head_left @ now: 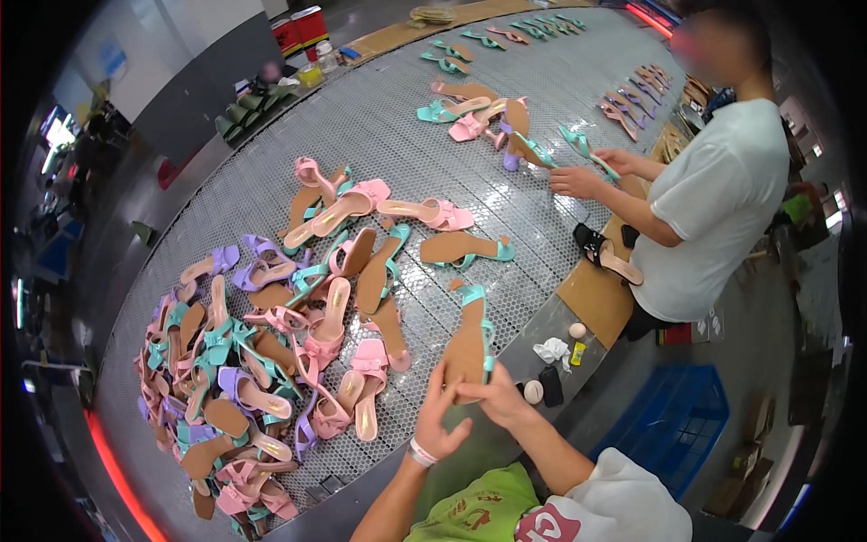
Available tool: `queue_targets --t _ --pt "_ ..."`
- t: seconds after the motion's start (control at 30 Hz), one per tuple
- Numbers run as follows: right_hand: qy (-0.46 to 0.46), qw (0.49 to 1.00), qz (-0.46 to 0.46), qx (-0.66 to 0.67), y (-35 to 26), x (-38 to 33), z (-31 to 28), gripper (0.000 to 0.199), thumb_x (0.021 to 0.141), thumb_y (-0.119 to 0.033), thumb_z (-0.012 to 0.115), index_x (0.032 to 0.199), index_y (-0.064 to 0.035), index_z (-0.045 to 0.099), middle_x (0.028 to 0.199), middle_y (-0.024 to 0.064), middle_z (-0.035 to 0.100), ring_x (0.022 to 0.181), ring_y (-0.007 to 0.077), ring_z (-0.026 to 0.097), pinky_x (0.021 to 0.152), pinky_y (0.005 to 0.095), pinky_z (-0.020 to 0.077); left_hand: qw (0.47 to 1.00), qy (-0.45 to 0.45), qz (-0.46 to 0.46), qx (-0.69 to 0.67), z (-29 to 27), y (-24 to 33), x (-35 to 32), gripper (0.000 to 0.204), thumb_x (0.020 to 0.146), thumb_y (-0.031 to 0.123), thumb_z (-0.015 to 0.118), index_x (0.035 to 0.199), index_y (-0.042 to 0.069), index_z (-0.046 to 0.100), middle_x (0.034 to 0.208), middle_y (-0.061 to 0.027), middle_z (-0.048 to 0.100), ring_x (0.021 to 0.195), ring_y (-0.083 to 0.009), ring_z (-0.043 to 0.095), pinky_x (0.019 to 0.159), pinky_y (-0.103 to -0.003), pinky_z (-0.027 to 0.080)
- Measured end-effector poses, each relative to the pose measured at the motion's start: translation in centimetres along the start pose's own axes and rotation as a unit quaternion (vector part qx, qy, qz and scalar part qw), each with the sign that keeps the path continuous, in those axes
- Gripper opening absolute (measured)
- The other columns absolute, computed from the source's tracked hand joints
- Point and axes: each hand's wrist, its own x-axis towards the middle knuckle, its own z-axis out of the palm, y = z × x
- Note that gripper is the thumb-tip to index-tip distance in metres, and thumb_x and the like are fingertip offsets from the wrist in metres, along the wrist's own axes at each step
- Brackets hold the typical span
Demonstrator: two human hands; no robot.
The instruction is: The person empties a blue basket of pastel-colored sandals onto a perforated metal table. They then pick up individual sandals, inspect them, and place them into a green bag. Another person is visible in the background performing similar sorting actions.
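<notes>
A mint-green heeled sandal (472,327) is tilted up before me, its brown sole toward me and its heel at the far end. My right hand (502,397) grips its near end from the right, fingers closed across the sole. At the left edge of that same end, my left hand (440,423) has its fingers on the sole, with the thumb sticking out below. Just beyond lies another mint sandal (467,247) on its side. Left of my hands, a pink sandal (368,384) rests at the border of a large heap of pink, mint and purple sandals (217,388).
The sandals lie on a perforated metal table (533,271). At right a co-worker (722,172) in a white shirt handles mint sandals (587,149). Crumpled tissue (552,352) and a black sandal (603,253) sit along the near edge. A blue crate (668,420) stands below.
</notes>
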Motion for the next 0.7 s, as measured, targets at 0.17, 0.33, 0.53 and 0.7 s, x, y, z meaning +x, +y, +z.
queue_targets --t 0.17,0.33,0.53,0.7 --pt "0.001 0.97 -0.078 -0.232 -4.2 2.3 -2.5 0.069 0.078 0.002 0.066 0.139 0.0005 0.033 0.125 0.0068 0.051 0.116 0.0149 0.048 0.098 0.0322 0.0393 0.985 -0.012 -0.127 0.12 0.5 -9.7 -8.3 0.061 0.076 0.022 0.066 0.129 0.0 0.046 0.141 -0.0272 0.035 0.129 -0.0435 0.037 0.106 -0.048 0.031" --pt "0.041 0.967 -0.146 -0.206 -8.1 7.3 -4.2 0.069 0.086 0.002 0.058 0.144 0.0061 0.02 0.132 0.0124 0.047 0.121 0.0181 0.047 0.1 0.0341 0.0395 0.913 -0.118 -0.077 0.384 2.7 -11.8 -14.3 0.055 0.078 0.034 0.064 0.123 0.005 0.053 0.134 -0.0246 0.043 0.124 -0.0404 0.041 0.105 -0.049 0.031" --pt "0.026 0.972 -0.235 -0.018 -9.3 23.5 -4.6 0.057 0.094 -0.004 0.051 0.142 0.0054 0.023 0.13 0.0174 0.049 0.117 0.0241 0.052 0.098 0.0378 0.0426 0.923 -0.078 -0.101 0.362 3.1 -14.0 -15.9 0.049 0.079 0.037 0.059 0.121 0.012 0.058 0.129 -0.0184 0.05 0.12 -0.0331 0.045 0.098 -0.048 0.036" --pt "-0.048 0.951 -0.304 0.014 -15.3 45.9 -2.7 0.042 0.095 -0.006 0.05 0.134 0.0022 0.037 0.127 0.0134 0.051 0.116 0.0234 0.053 0.098 0.0392 0.0448 0.914 -0.107 -0.163 0.357 4.0 -14.5 -17.9 0.052 0.08 0.035 0.058 0.127 0.012 0.054 0.138 -0.0188 0.044 0.119 -0.0379 0.046 0.099 -0.052 0.037"
